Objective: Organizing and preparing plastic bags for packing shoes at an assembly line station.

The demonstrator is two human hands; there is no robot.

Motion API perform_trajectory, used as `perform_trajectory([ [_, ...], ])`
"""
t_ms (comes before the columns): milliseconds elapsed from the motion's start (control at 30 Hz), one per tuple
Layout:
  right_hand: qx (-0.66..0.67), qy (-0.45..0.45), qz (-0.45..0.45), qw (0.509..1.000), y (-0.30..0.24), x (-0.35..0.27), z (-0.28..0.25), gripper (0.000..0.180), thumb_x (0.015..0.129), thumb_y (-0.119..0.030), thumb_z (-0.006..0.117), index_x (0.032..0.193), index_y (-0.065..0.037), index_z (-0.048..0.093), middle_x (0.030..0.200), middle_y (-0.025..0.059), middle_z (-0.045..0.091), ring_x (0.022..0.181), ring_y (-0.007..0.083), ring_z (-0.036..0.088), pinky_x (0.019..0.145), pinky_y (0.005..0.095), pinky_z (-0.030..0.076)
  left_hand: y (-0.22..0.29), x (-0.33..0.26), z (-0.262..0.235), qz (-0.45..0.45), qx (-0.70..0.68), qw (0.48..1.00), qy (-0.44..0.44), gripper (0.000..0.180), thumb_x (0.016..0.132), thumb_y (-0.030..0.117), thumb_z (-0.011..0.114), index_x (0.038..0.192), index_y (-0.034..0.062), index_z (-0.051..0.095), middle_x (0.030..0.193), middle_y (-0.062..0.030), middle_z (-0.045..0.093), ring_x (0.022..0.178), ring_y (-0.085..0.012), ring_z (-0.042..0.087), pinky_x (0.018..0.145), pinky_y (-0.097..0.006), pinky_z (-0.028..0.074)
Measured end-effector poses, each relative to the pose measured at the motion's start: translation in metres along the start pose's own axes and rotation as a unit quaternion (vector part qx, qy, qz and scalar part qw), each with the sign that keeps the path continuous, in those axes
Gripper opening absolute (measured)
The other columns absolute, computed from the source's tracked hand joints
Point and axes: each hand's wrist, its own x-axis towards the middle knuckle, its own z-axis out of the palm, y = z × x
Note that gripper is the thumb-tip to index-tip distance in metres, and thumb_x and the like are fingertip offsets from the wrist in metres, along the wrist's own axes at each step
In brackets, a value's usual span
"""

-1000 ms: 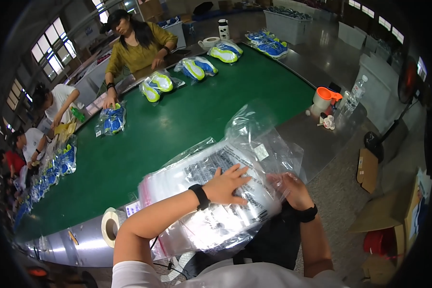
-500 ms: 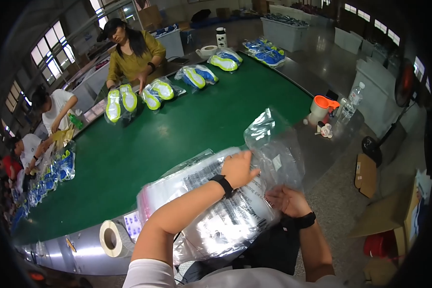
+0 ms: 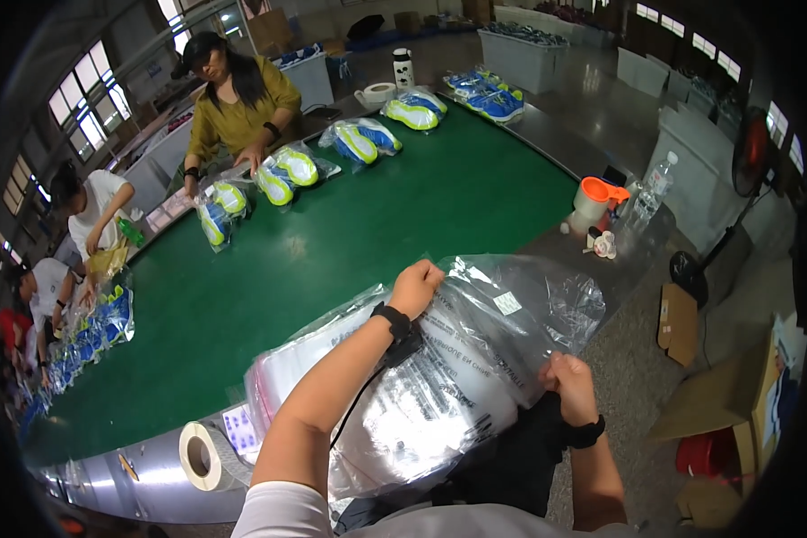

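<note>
A transparent plastic bag (image 3: 536, 325) with a small white sticker is spread out between my two hands. My left hand (image 3: 416, 287) is closed on its upper left edge, and my right hand (image 3: 569, 386) pinches its lower right edge. Both wrists wear black bands. Beneath my left forearm lies a thick stack of printed transparent plastic bags (image 3: 403, 439), resting at the near edge of the green table (image 3: 332, 251) and partly over my lap. The free end of the spread bag puffs out to the right.
Bagged blue-and-yellow shoes (image 3: 285, 176) line the far side, where a co-worker (image 3: 242, 112) handles a pair. A label roll (image 3: 202, 455) sits near left. At the right edge stand an orange tape dispenser (image 3: 598, 195) and a water bottle (image 3: 656, 186); a fan (image 3: 690, 273) is beyond.
My left hand has moved up and left and my right hand up and right, spreading the bag flat between them. The co-worker's shoes at far left have shifted and turned.
</note>
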Motion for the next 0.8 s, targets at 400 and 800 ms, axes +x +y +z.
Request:
perform_trajectory([
  [400,-0.540,-0.070,-0.381,0.748,0.000,-0.026,0.062,0.048,0.075,-0.036,0.067,0.109,-0.004,0.053,0.120,0.0148,0.047,0.111,0.0313,0.044,0.091,0.0454,0.037,0.017,-0.017,-0.014,0.091,0.173,0.981,0.008,0.052,0.074,0.023,0.068,0.117,-0.0009,0.050,0.113,-0.0213,0.050,0.103,-0.0366,0.052,0.087,-0.038,0.044],
  [800,-0.476,-0.293,-0.475,0.680,0.034,-0.080,0.161,0.023,0.067,-0.023,0.069,0.078,-0.006,0.058,0.088,0.0050,0.054,0.089,0.0233,0.052,0.075,0.0367,0.042,0.003,-0.146,-0.175,-0.129,0.218,0.967,-0.037,0.046,0.086,0.033,0.056,0.114,-0.0035,0.054,0.102,-0.0200,0.062,0.095,-0.0296,0.060,0.083,-0.035,0.045],
])
